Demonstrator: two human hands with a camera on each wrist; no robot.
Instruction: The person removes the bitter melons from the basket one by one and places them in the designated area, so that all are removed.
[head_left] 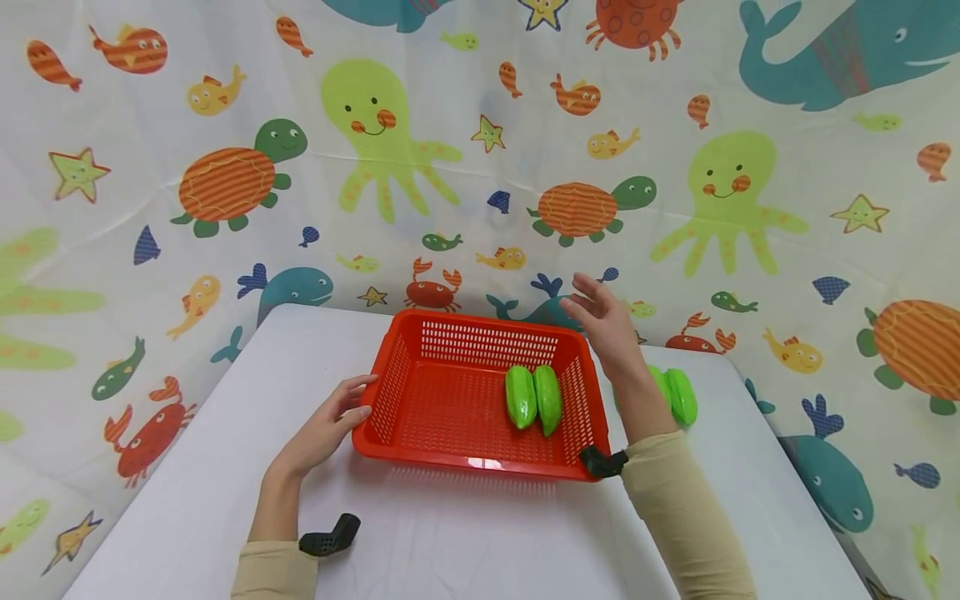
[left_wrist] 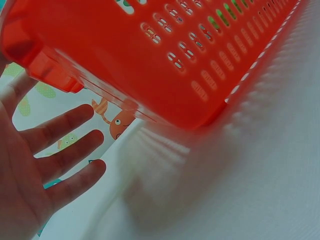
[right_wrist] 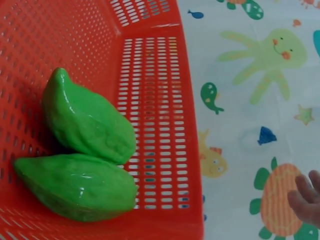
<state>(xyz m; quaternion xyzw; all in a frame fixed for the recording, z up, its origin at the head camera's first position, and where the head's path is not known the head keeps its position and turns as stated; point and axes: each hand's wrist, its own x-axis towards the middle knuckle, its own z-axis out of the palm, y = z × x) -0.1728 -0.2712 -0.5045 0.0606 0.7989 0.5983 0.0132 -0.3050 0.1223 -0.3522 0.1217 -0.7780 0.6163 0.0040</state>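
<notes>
A red plastic basket [head_left: 465, 463] with slotted walls stands on the white table. Inside it, toward the right, two glossy green fruits with pointed tips [head_left: 521, 398] [right_wrist: 80, 187] lie side by side. My left hand [head_left: 330, 425] is at the basket's left rim, fingers loosely extended; the left wrist view shows the fingers [left_wrist: 70, 160] spread, with the thumb side near the rim. My right hand [head_left: 603, 321] hovers above the basket's back right corner, holding nothing. More green fruits [head_left: 681, 397] lie right of the basket, partly hidden by my right forearm.
A white cloth backdrop [head_left: 465, 183] printed with sea animals hangs behind the table. The white tabletop [head_left: 300, 358] extends on both sides of the basket. Each wrist carries a small black device [head_left: 330, 537].
</notes>
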